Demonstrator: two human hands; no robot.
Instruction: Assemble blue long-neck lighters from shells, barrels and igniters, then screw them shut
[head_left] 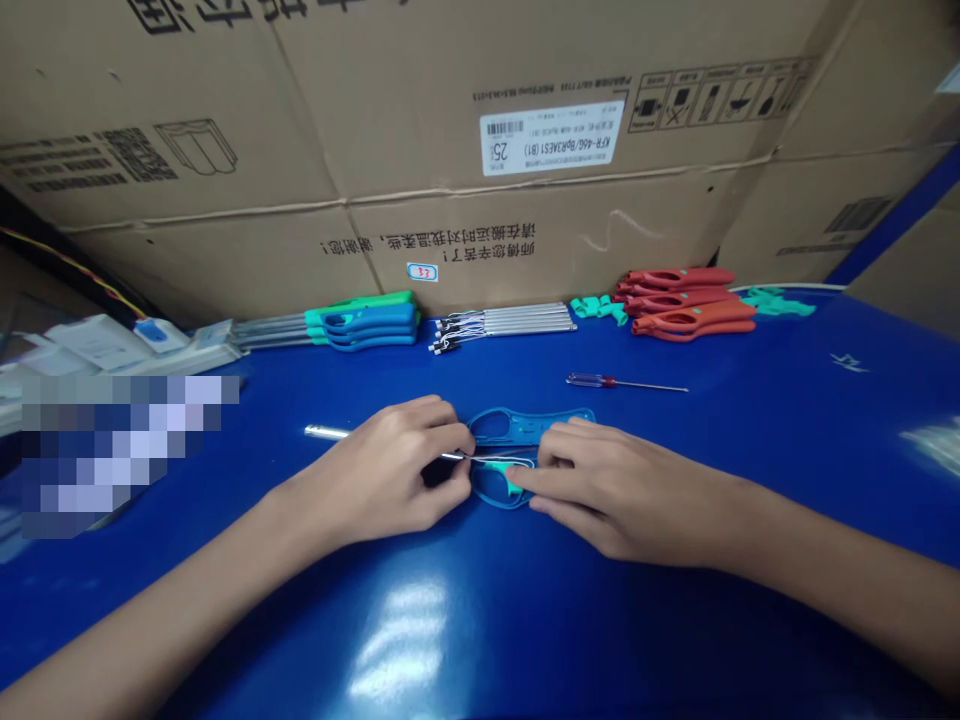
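My left hand (412, 460) is closed around a silver metal tube (325, 433), whose far end sticks out to the left. Thin white wires (501, 460) run from the tube's right end towards my right hand (611, 485). Below the wires lies a blue lighter handle half (499, 503) with a green trigger (513, 482) in its loop. My right index fingertip touches the trigger, while the thumb and other fingers close on the handle half's right part, partly hiding it. Just behind, a second blue handle half (517, 428) lies inner side up on the table.
A screwdriver (615, 382) lies behind my right hand. Along the cardboard box (420, 120) are blue and green lighters (371, 325), several wired metal tubes (525, 320), green triggers (598, 308) and red handle shells (690, 305). A power strip (187, 352) sits at the left on the blue table (300, 640).
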